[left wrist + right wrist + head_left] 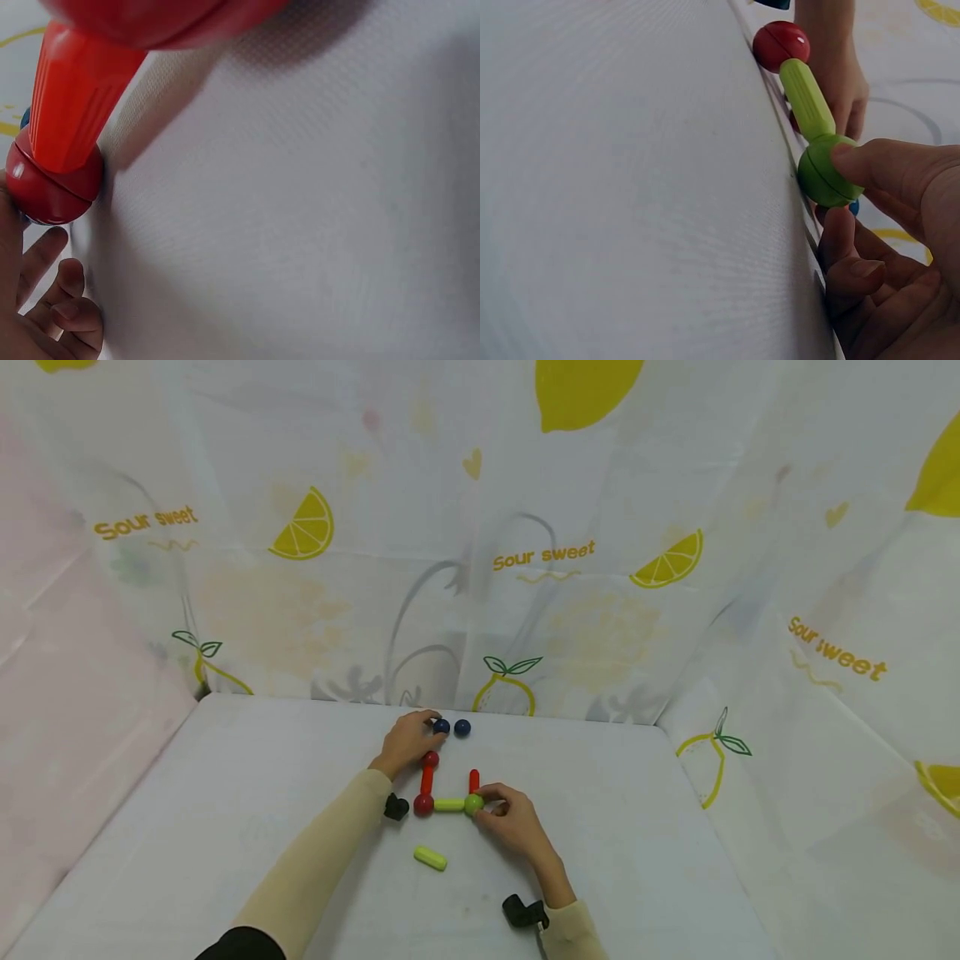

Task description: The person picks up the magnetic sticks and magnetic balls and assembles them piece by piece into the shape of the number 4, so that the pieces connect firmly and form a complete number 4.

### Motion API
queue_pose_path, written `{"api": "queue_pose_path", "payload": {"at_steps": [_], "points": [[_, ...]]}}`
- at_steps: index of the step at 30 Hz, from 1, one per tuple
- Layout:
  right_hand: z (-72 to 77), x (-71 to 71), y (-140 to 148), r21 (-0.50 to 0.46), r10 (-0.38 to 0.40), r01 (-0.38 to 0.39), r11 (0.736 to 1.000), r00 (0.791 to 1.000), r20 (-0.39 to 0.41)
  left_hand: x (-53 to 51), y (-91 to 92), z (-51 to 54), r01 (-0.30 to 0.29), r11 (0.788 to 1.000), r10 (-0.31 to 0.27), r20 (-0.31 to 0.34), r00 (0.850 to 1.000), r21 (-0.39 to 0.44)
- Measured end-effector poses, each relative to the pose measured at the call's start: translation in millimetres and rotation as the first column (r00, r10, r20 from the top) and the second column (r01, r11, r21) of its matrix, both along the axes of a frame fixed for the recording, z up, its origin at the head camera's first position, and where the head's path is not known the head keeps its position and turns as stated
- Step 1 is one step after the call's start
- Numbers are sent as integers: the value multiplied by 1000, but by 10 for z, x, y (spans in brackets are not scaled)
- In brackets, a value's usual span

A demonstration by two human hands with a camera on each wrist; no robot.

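Pinching green ball [473, 804], right hand [517, 823] should steady joined rod [450, 806]; left hand [406, 744], gripping blue ball [442, 726], should clear far red ball [431, 759].

Red rod [82, 97] between two red balls [52, 187], hand [45, 307] beside lower ball, white surface [300, 195]

"Sour sweet" [543, 556] appears three times on the lemon-print backdrop [420, 485].

White table [600, 860], two blue balls [462, 727] (near its back edge), joined red and green pieces [450, 806], loose green rod [431, 858]
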State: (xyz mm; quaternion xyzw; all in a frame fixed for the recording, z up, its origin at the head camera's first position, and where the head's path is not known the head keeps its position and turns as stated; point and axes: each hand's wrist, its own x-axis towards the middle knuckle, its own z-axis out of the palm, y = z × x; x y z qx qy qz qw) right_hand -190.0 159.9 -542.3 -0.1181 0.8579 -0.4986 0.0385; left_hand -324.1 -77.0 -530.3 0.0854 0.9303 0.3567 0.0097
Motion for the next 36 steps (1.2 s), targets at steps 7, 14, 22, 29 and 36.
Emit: {"api": "queue_pose_path", "payload": {"at_steps": [7,14,22,29,36], "points": [[11,7,-9,3,-11,11,1000,1000,5,9,-24,-13,-17,999,16,13,1000,45],[11,11,-16,-2,-5,5,1000,1000,4,30,-8,-47,1,996,1,-25,1000,87],[22,19,-6,-8,8,-8,1000,1000,-14,143,151,87,61,971,-48,-63,997,233],[12,22,-19,-20,6,-6,1000,1000,-17,240,296,126,142,928,-130,-58,990,344],[10,38,-10,-31,2,-3,1000,1000,-20,318,428,164,159,918,-159,-30,987,363]]}}
